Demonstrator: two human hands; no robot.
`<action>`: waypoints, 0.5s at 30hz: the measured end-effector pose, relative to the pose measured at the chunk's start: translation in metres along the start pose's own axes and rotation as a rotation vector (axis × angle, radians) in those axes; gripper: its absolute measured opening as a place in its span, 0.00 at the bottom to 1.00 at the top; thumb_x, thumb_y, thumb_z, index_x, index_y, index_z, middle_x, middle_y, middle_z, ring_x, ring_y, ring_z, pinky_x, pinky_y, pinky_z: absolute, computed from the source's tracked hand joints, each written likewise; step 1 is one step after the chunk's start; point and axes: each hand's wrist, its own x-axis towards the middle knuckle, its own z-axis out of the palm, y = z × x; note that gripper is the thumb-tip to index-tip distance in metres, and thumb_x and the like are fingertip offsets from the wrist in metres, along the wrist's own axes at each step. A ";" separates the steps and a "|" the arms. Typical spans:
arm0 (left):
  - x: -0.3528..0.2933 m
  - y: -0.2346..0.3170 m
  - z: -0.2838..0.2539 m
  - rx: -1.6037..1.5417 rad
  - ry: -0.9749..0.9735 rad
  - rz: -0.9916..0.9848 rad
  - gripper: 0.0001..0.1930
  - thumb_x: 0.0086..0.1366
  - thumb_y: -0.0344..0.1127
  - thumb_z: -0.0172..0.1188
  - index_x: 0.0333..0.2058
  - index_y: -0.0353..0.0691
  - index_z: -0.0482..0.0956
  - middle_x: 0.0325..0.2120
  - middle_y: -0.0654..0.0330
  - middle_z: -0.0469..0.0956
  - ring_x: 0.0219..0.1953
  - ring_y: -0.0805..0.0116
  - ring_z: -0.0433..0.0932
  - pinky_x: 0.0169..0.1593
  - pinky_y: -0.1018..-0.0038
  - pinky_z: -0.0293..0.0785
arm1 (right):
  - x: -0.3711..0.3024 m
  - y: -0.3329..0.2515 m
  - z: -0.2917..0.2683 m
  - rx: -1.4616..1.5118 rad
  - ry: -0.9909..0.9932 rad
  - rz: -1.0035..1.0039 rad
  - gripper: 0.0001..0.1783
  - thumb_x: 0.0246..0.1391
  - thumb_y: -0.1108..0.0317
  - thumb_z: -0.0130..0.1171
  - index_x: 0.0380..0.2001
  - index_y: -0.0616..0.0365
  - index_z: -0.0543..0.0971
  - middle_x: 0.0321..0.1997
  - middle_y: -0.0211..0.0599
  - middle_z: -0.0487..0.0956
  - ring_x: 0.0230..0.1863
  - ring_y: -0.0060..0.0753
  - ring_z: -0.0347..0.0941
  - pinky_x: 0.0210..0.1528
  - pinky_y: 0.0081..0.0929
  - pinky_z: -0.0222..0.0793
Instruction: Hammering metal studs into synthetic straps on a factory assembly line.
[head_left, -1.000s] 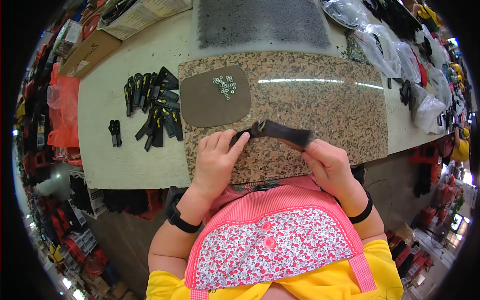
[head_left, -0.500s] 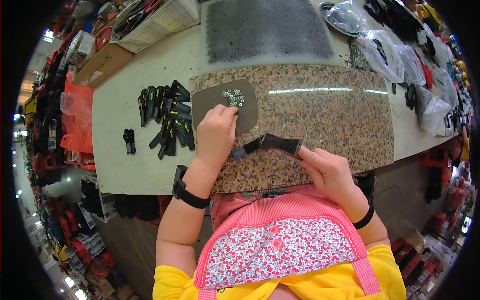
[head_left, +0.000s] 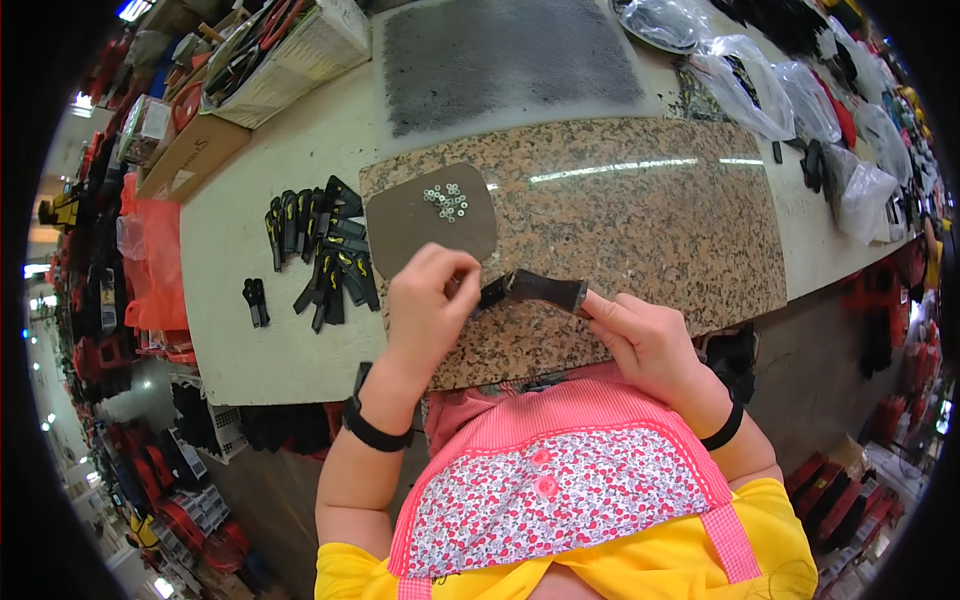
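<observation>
My right hand [head_left: 648,345] grips one end of a black curved plastic handle [head_left: 548,288], thumb and fingers closed on its wider right end. The handle lies over a speckled stone slab [head_left: 640,230], its narrow end pointing left. Beside that narrow end is my left hand [head_left: 428,305], its thumb and forefinger pinched together. Whatever the pinch holds, if anything, is too small to make out. Beyond it, a small heap of metal nuts [head_left: 447,200] rests on a brown pad [head_left: 410,225] on the slab.
Left of the slab lies a pile of black handles with yellow marks [head_left: 325,250], and a small black pair [head_left: 256,302]. A cardboard box [head_left: 195,155] and red plastic bag [head_left: 155,255] stand at the left edge. A dark mat [head_left: 510,65] is behind; clear plastic bags [head_left: 750,90] lie right.
My left hand has drawn back from the nuts toward me and now sits by the handle's narrow end. My right hand keeps its grip on the handle. The whole view has shifted slightly.
</observation>
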 end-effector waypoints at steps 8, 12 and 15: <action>-0.030 -0.017 0.026 0.066 0.058 0.126 0.06 0.57 0.22 0.67 0.35 0.37 0.84 0.29 0.62 0.79 0.23 0.76 0.77 0.26 0.79 0.72 | -0.004 0.001 0.005 -0.012 0.019 -0.006 0.28 0.57 0.65 0.62 0.62 0.34 0.75 0.24 0.36 0.70 0.23 0.42 0.73 0.26 0.35 0.71; -0.028 -0.016 0.028 0.141 0.104 0.206 0.08 0.55 0.22 0.68 0.35 0.38 0.84 0.30 0.60 0.79 0.28 0.67 0.79 0.30 0.74 0.75 | -0.004 0.000 0.006 -0.014 0.026 -0.004 0.28 0.57 0.65 0.63 0.62 0.34 0.75 0.24 0.36 0.70 0.23 0.42 0.74 0.26 0.35 0.71; -0.029 -0.012 0.028 0.250 0.112 0.285 0.09 0.54 0.23 0.69 0.35 0.39 0.83 0.30 0.59 0.79 0.31 0.61 0.79 0.33 0.70 0.76 | -0.004 0.000 0.006 -0.003 0.040 -0.004 0.29 0.57 0.65 0.63 0.62 0.34 0.75 0.24 0.36 0.71 0.23 0.42 0.74 0.26 0.36 0.71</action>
